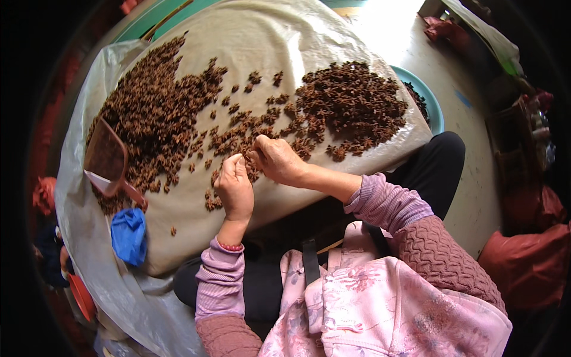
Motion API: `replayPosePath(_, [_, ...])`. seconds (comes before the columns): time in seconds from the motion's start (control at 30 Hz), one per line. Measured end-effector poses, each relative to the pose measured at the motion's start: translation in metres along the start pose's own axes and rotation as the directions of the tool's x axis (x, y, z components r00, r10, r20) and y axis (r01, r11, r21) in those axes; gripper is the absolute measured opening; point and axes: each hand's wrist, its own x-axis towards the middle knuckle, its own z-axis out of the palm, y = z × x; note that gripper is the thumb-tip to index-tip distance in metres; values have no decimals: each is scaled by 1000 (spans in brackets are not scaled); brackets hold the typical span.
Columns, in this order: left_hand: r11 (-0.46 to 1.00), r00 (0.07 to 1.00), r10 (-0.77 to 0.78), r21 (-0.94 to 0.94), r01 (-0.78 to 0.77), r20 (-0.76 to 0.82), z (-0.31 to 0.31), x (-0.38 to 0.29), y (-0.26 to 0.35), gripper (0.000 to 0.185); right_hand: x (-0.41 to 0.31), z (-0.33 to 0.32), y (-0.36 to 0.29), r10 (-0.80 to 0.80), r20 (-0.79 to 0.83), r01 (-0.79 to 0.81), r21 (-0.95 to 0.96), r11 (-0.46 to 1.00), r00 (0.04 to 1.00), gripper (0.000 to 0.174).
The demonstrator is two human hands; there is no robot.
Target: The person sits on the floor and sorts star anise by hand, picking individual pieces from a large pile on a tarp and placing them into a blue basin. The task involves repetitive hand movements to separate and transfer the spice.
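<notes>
Dried star anise lies on a plastic-covered table, with a large brown pile (151, 107) on the left and a darker pile (352, 107) on the right. Loose pieces (232, 138) are scattered between them. My left hand (234, 187) is raised over the near edge of these pieces, thumb and fingertips pinched together. Close beside it, my right hand (281, 163) is curled with its fingers bent down over the star anise. Whether either hand has a piece between its fingertips cannot be made out. The fingertips of both hands nearly meet.
A translucent reddish scoop (107, 158) rests on the left pile, near a crumpled blue plastic bag (129, 236). A light-blue basin (435, 107) holding dark pieces stands beyond the table's right edge. Red sacks (528, 263) lie at lower right; an orange-red basin (81, 298) is at lower left.
</notes>
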Motion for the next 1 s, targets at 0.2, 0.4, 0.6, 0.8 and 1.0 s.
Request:
replayPosePath(0.2, [993,992,120,8,-120,-31,20,10,14,11,-23,-55,-1,159,398,-113,-137,984,904,15])
replayPosePath(0.4, [975,961,215,18,-221,172,51,25,46,31,-79,-122,13,19,708,134,-160,978,706,24])
replayPosePath(0.6, [978,922,204,-31,-205,330,148,95,80,54,-59,-153,79,-169,338,370,-719,589,926,60])
replayPosePath(0.8, [998,851,58,-51,-37,522,251,151,104,63,-49,-188,118,-356,266,431,-715,550,896,45])
replayPosePath(1.0, [971,883,173,-227,-79,435,320,139,181,38,-55,-268,147,-277,305,411,-709,573,911,42])
